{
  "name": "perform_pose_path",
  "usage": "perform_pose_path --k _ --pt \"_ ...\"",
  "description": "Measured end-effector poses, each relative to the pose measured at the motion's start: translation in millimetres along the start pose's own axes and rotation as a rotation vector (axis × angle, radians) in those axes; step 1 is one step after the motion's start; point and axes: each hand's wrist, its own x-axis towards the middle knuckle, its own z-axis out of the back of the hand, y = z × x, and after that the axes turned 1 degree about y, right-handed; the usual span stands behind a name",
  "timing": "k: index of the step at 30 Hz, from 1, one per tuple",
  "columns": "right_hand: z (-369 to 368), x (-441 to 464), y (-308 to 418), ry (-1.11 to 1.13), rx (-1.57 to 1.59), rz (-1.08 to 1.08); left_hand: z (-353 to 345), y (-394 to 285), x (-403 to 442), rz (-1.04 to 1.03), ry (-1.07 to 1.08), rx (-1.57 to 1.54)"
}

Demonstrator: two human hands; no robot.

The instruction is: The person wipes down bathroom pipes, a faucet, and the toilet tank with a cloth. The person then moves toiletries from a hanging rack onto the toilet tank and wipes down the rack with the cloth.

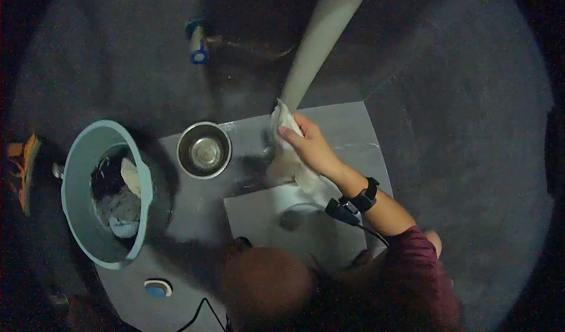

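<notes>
White cloth (286, 155) is gripped at centre frame by our right hand (313, 148), fingers closed; our left hand we cannot see. Tub (79, 202) stands at left.

gap between steel bowl (206, 149) and white cloth (286, 155), pale pole (324, 38) as obstacle at the cloth's far end

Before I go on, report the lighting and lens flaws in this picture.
Head view: dim and grainy, with black, curved corners; head view: right hand and white cloth stand out brightly; head view: metal bowl glints, shadow darkens the basin's inside.
</notes>
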Motion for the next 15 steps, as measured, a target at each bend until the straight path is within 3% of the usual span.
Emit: perform_pose_path --k 7,10,12,15 --pt "-9.6 2.6 10.1 0.075 -0.13 0.018 0.0 1.0 2.6 -0.039 -0.043 0.014" --pt "-13.7 17.1 12.8 0.023 -0.151 0.254 1.8 -2.9 -1.8 -0.07 -0.095 0.004" --pt "-15.9 17.7 31.5 0.05 -0.033 0.108 3.3 -6.5 -2.6 -0.084 -0.12 -0.013" --pt "-20.5 16.0 55.4 0.027 -0.071 0.145 3.9 -7.8 3.9 -0.082 -0.143 -0.017"
